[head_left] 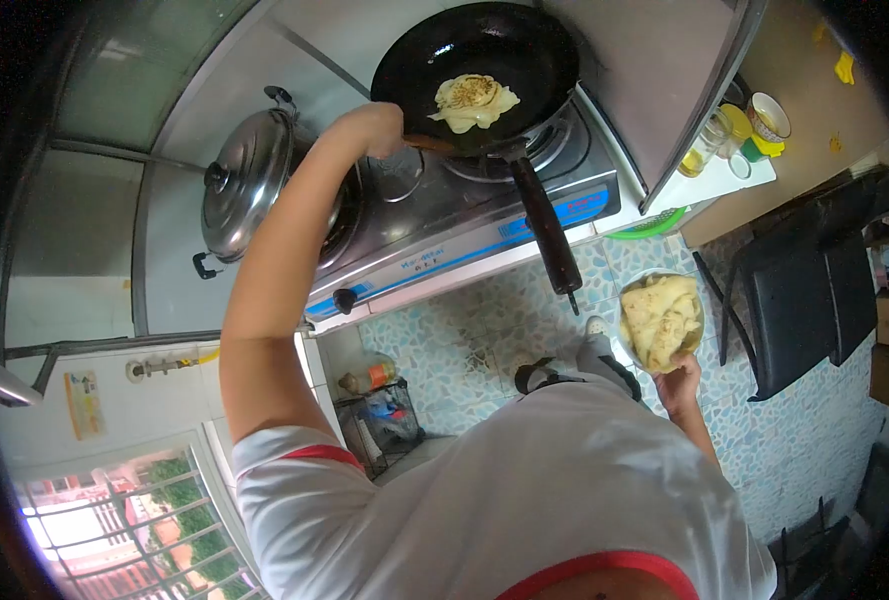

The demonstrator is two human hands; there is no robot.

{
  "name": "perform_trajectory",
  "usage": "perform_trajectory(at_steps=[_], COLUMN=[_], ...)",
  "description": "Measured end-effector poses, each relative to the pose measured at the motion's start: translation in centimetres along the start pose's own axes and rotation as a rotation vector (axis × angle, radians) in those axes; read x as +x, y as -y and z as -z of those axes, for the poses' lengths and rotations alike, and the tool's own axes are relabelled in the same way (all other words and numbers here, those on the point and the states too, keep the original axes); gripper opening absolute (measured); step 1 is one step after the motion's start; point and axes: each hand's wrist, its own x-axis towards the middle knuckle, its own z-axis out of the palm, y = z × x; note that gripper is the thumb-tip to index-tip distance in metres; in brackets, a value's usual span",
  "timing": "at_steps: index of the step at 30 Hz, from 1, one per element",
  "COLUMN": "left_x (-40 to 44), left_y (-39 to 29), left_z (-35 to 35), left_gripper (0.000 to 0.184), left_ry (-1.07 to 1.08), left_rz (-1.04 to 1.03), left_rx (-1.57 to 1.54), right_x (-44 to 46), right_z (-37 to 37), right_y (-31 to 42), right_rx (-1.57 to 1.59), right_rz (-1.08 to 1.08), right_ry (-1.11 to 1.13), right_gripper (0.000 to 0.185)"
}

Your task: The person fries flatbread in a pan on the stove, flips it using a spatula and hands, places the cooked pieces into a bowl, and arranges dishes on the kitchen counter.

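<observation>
My left hand (376,130) is closed around the end of a brown wooden-looking utensil (429,143) that reaches over the near-left rim of a black wok (414,75). A pale, crumpled flatbread with brown spots (474,102) lies inside the wok. The wok sits on the stove's right burner, its dark handle (546,228) pointing towards me. Low at the right, my right hand (678,384) grips the near edge of a round bowl (627,338) with folded yellowish flatbreads (661,318) in it. Part of that hand's fingers is hidden by the bowl.
A lidded steel pot (249,185) stands on the left burner of the gas stove (434,205). Jars (729,130) and a small bowl (768,117) are on the right counter. A black chair (789,310) stands at the right. A wire basket (386,420) is below the stove.
</observation>
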Motion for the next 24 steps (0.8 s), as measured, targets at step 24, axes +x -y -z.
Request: perform_trajectory(at_steps=[24], left_x=[12.7], left_y=[-3.8], left_z=[-2.8], left_gripper=[0.025], left_ry=[-0.420], left_rz=[0.163], left_rx=[-0.354], right_x=[1.9], right_z=[2.5], right_y=[3.0], right_rx=[0.081], right_rz=[0.096], right_ry=[-0.064], right_gripper=[0.049])
